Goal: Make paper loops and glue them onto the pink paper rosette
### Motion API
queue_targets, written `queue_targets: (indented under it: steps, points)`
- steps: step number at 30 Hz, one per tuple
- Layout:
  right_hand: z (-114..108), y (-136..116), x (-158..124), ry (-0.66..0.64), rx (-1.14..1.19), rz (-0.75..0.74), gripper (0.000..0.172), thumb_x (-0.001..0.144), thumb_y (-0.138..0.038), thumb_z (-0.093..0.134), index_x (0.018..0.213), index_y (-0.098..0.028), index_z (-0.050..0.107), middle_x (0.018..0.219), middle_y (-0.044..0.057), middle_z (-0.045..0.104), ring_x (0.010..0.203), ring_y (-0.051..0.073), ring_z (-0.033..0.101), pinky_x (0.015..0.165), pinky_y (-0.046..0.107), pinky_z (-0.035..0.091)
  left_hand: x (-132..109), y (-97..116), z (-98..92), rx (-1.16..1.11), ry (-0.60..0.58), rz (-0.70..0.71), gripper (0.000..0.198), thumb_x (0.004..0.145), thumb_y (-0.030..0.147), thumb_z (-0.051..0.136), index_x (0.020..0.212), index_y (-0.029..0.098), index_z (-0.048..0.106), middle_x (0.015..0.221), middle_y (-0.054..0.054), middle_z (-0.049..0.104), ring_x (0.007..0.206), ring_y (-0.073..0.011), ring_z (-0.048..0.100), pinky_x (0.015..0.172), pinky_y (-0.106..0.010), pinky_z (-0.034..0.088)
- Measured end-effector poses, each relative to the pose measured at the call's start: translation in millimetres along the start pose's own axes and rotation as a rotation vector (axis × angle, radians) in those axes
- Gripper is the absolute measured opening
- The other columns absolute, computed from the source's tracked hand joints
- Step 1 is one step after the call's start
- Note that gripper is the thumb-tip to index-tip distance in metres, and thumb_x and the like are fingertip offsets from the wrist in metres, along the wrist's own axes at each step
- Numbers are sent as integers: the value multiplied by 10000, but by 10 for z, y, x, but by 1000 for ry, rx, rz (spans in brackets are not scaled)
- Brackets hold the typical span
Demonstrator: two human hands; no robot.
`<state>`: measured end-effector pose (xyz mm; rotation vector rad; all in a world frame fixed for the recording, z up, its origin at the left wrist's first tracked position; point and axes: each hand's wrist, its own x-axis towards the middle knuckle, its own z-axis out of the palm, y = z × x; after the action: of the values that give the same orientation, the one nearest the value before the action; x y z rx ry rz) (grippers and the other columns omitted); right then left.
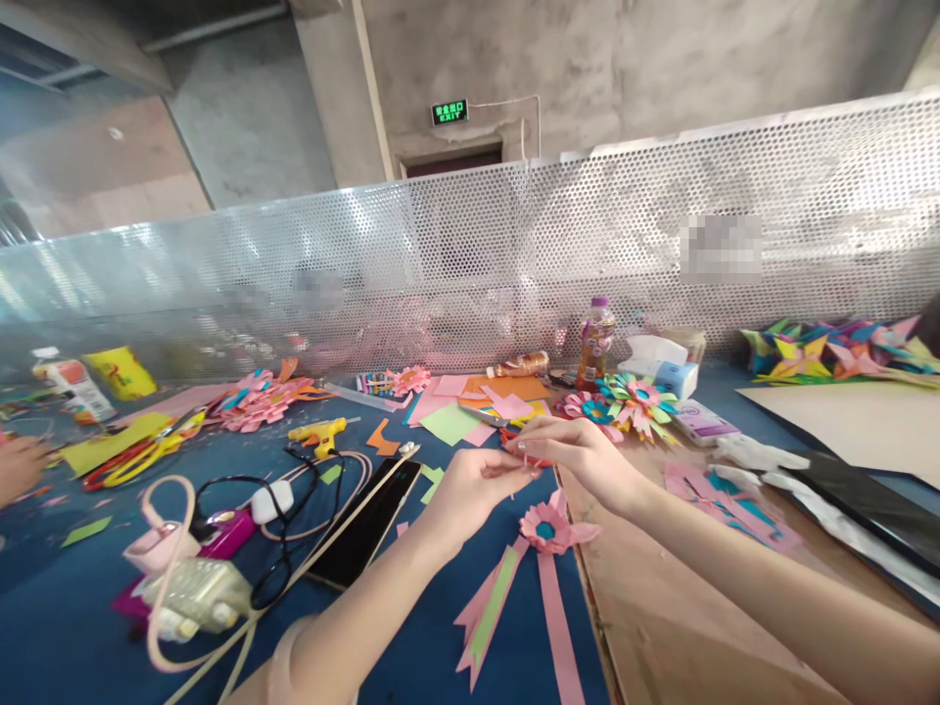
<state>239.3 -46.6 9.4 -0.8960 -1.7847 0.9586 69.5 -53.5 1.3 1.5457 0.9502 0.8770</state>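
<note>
My left hand [474, 490] and my right hand [569, 450] meet above the blue table [66, 607], fingers pinched together on a small red-orange paper piece [530, 460] between them. Just below the hands lies a pink paper flower with a teal centre [547, 529] and long pink and green ribbon tails [489, 612]. Both forearms reach in from the lower edge.
A phone [367, 524], a yellow glue gun [319, 434], cables, scissors [136, 460], coloured paper sheets [470, 406], paper flowers [624, 401], a bottle [596, 343] and tissue boxes [661, 362] cover the table. A cardboard sheet [661, 607] lies right. Another person's hand [19, 465] shows at far left. A perforated metal screen [455, 255] backs the table.
</note>
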Motion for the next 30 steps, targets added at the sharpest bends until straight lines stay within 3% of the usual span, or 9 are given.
queue_targets:
  steps: [6, 10, 17, 23, 30]
  points:
    - [-27, -35, -1, -9, 75, 87, 317, 851, -436, 532, 1044, -245, 697, 1152, 38, 652, 1096, 250, 556, 944, 400, 390, 1, 27, -11, 0, 15, -16, 217, 747, 323, 672, 861, 150, 734, 900, -68, 732, 915, -204, 637, 826, -277, 444]
    - [-37, -19, 1, 74, 154, 119, 369, 873, -462, 481, 1042, -218, 700, 1126, 63, 668, 1114, 255, 547, 996, 415, 338, 28, -7, -30, -14, 22, 11, 242, 745, 355, 670, 859, 150, 732, 898, -75, 728, 912, -209, 624, 814, -283, 428]
    - [-45, 103, 46, 59, 154, 148, 354, 803, -480, 579, 904, -171, 720, 868, 48, 692, 848, 197, 603, 789, 333, 439, 42, -10, -39, -91, 30, 5, 268, 734, 347, 682, 903, 144, 724, 956, -85, 717, 967, -211, 609, 843, -286, 428]
    - [-16, 171, 62, 78, 209, 157, 276, 728, -442, 674, 765, -169, 700, 731, 13, 661, 696, 148, 582, 683, 283, 436, 35, -13, -33, -82, 21, -4, 266, 739, 343, 673, 911, 147, 726, 969, -84, 719, 999, -227, 611, 878, -304, 431]
    - [0, 250, 74, 71, 337, 190, 289, 754, -439, 660, 734, -150, 662, 691, 23, 640, 650, 132, 577, 630, 265, 427, 55, -44, -48, -93, -3, -38, 285, 759, 366, 661, 950, 163, 719, 1029, -84, 705, 1002, -215, 614, 875, -300, 441]
